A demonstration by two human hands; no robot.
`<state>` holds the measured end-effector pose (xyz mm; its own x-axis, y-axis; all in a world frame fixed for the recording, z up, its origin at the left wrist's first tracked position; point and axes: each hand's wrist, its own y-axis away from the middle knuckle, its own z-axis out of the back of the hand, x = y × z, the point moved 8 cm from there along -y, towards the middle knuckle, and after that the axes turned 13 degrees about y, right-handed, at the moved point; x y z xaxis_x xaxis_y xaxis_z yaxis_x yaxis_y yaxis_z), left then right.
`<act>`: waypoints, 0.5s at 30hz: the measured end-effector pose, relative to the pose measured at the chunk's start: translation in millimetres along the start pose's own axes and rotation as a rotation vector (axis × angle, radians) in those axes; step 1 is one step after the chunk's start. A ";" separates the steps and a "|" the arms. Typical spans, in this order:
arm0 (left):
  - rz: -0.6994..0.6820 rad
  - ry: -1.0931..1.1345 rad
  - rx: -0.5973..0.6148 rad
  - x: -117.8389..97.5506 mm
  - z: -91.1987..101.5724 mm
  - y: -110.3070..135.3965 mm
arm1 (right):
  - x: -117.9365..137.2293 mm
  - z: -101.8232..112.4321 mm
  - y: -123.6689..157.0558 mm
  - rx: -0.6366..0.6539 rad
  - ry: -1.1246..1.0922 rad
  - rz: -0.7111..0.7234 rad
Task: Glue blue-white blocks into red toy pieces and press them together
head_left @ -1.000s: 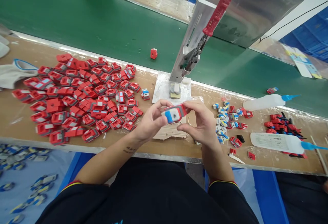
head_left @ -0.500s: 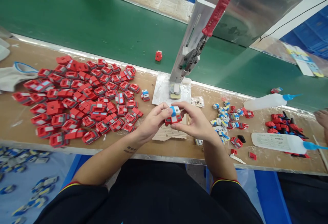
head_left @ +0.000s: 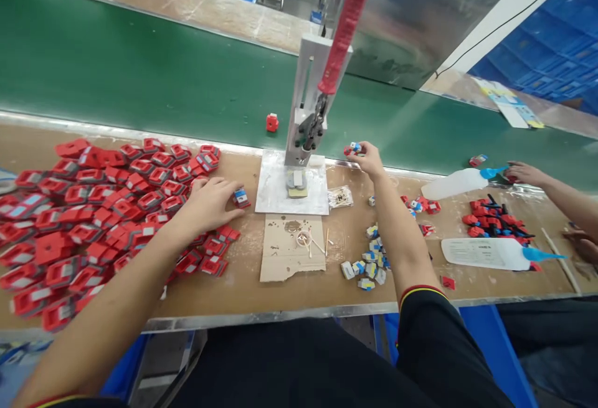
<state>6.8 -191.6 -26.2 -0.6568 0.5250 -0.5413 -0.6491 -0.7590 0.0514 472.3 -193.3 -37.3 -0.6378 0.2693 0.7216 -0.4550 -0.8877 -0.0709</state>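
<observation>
My right hand (head_left: 369, 160) is stretched out over the near edge of the green conveyor belt. Between its fingertips is a small red, blue and white plastic part (head_left: 353, 149), to the right of the lever press. My left hand (head_left: 208, 206) is over the right side of a heap of red and grey plastic parts (head_left: 100, 193), thumb and fingers apart. Just off its fingertips lies a blue and white block (head_left: 242, 197); whether the hand touches the red parts beneath it is hidden.
A lever press (head_left: 306, 128) with a red handle stands on a white plate (head_left: 271, 199). Torn cardboard (head_left: 280, 258) with cotton swabs lies before it. Small grey, blue and yellow blocks (head_left: 371, 268) and white squeeze bottles (head_left: 486, 252) are to the right, beside a co-worker's hand (head_left: 526, 173).
My hands have parted from the middle. The right carried the red, blue and white part forward and right to the belt; the left moved to the red heap. The view shifted too.
</observation>
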 end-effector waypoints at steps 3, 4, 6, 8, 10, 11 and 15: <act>-0.023 -0.035 0.014 -0.5 -8.9 -3.8 | -7.5 -14.9 -17.7 0.049 0.050 0.010; -0.030 -0.030 0.011 -0.3 -10.3 -4.3 | -9.2 -18.9 -19.9 0.067 0.063 0.014; -0.044 -0.002 0.001 1.9 -11.7 -4.6 | -13.0 -22.7 -21.1 0.092 0.086 0.023; -0.053 0.033 -0.012 5.9 -12.2 -4.4 | -17.3 -19.3 -21.1 0.090 0.106 0.030; -0.052 0.058 -0.013 11.0 -13.0 -4.4 | -21.2 -9.0 -21.9 0.065 0.122 0.030; -0.048 0.066 -0.004 13.4 -13.8 -4.7 | -21.9 -1.4 -22.8 0.039 0.126 0.032; -0.054 0.084 0.095 14.9 -17.9 -7.5 | 3.3 40.8 -21.4 -0.177 0.095 0.202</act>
<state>8.8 -185.0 -49.7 -0.5883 0.5267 -0.6136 -0.7183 -0.6889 0.0974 505.2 -188.6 -5.3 -0.7782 0.1353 0.6132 -0.4090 -0.8502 -0.3314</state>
